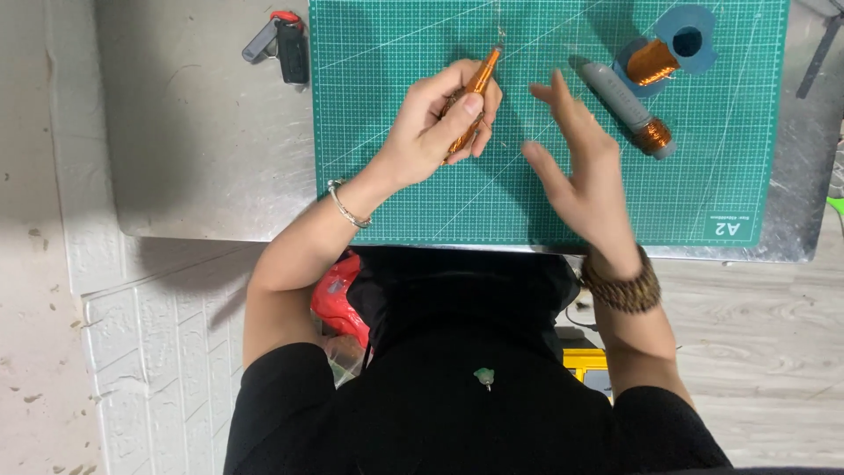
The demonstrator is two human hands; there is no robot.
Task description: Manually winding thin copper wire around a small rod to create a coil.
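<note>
My left hand (440,119) grips a slim rod wound with copper wire (475,88), its thin tip pointing away from me over the green cutting mat (396,193). My right hand (580,171) hovers beside it with fingers spread, holding nothing. A fine wire seems to run from the rod's tip toward the mat's far edge; I cannot tell where it ends. To the right of my right hand lies a grey cylinder wound with copper wire at one end (629,110), and a blue spool of copper wire (664,53) sits behind it.
The mat lies on a metal table (202,149). A black key fob with a red and grey tag (281,44) rests at the far left. A dark tool (818,57) sits at the right edge. A red bag (338,303) and a yellow box (585,361) are below the table.
</note>
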